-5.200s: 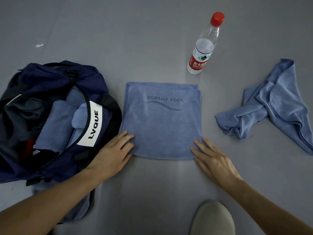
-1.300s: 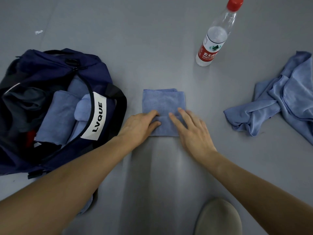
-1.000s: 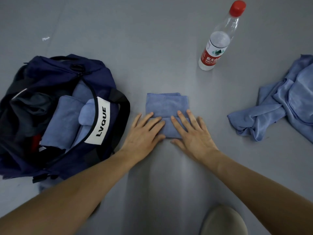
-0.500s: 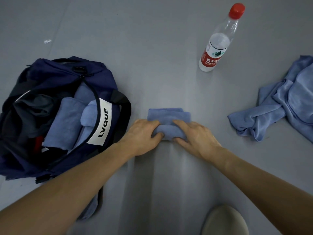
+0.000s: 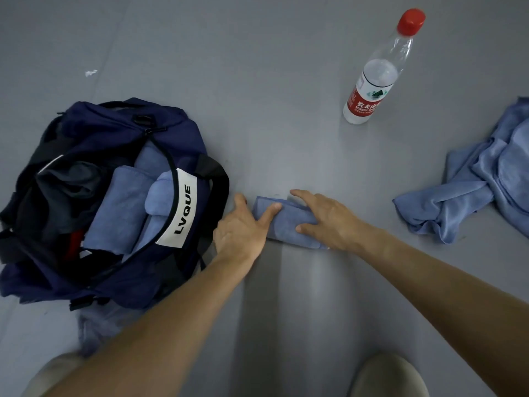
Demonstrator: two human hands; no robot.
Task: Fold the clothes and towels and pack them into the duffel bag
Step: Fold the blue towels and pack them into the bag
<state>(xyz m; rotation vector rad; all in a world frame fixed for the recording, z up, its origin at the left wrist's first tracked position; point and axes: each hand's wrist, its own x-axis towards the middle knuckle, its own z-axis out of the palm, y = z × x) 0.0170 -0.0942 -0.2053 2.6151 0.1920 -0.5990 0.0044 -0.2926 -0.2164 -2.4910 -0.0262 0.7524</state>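
Towel (image 5: 289,224), folded down to a small thick bundle, is lying on the floor (image 5: 257,67) just right of the bag (image 5: 120,130), and both hands are grasping it. The left hand (image 5: 243,227) is taking the left end, with the thumb lying across the top and the fingers reaching round the far side. The right hand (image 5: 326,222) is covering the right part, with the fingers curling over the far edge and the thumb tucking in at the near edge. The bag is sitting open, holding folded blue towels (image 5: 120,207) and dark clothes (image 5: 68,184), with a strap (image 5: 183,210) marked LVQUE running across its mouth.

The lift into the bag looks to be coming next, and the folds are the weak point. Only the two grips are pinning the layers, so a loose hold or a one-handed carry is likely to let the towel spring open on the way. The strap is crossing the gap where the towel has to go, so it could catch an edge and peel a layer back. Space inside is looking tight, and forcing the towel in could rumple what is packed. A crumpled cloth (image 5: 472,196) is waiting unfolded well apart at the right, and a bottle (image 5: 372,81) is standing farther off.
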